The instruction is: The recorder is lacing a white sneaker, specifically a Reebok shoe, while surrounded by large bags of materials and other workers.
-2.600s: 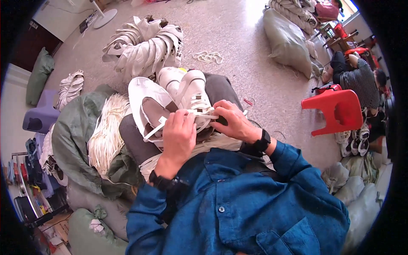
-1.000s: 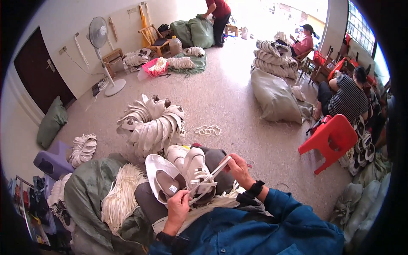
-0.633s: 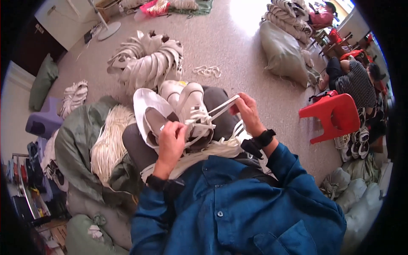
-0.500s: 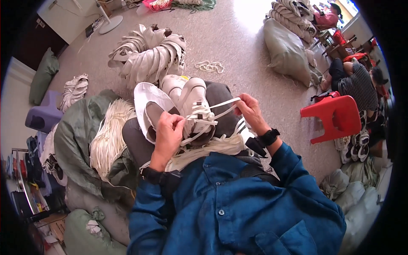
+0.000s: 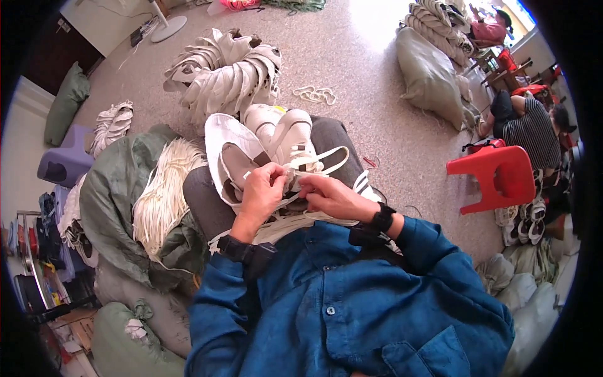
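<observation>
A cream-coloured shoe upper [image 5: 293, 133] lies across my lap with its toe pointing away from me. Through its eyelets runs a flat cream shoelace [image 5: 344, 152], which stands up in a loose loop on the right side. My left hand [image 5: 264, 190] is closed in a pinch at the near end of the lacing. Close beside it, my right hand [image 5: 331, 196] has its fingers bent in on the lace; the fingertips are partly hidden. A white upper with a brown-grey lining [image 5: 217, 135] leans to the left of the laced one.
A bundle of cream laces [image 5: 164, 195] rests on a green sack [image 5: 113, 201] at my left. Ahead on the floor stand a ring of stacked uppers [image 5: 232, 81] and loose laces [image 5: 315, 95]. A red stool [image 5: 493, 173] and a seated person [image 5: 534, 133] are to the right.
My right hand has come in from the right to beside my left hand. The lace that was stretched out between them now bends in a loop over the upper.
</observation>
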The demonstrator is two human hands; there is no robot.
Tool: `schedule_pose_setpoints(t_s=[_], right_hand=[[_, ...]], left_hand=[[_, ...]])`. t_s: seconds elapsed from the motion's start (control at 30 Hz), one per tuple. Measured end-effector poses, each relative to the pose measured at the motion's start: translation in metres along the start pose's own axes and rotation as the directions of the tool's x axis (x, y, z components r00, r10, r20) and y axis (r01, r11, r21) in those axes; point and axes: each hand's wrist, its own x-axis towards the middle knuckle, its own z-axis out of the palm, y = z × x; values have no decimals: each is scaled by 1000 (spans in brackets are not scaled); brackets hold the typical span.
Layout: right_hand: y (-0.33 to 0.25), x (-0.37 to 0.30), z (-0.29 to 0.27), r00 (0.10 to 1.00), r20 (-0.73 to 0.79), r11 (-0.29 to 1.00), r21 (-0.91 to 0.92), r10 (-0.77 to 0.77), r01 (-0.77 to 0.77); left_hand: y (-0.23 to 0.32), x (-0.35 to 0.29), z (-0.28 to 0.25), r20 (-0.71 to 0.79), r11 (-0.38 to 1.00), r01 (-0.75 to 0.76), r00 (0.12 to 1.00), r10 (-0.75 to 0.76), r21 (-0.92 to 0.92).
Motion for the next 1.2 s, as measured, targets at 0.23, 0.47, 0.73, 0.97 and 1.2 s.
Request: schedule_pose_setpoints(t_s=[0.23,0.47,0.73,0.97,1.2], right_hand=[[7,19,2,998,-60,988,152,13,-4],[14,22,0,997,5,984,156,83,-83],[14,31,2,998,-30,998,13,63,-63],[29,39,21,939,-223,925,-334,-263,180],[19,-5,-28,988,-144,929,-371,-56,-1]], left_hand=[[1,-6,10,-117,903,-196,959,258,381],[-1,-21,22,-75,536,-260,848,524,803],[3,-25,25,-18,456,-256,857,514,852],[-6,-27,27,-10,426,-257,847,532,868],[9,-24,19,-46,491,-240,865,500,837]])
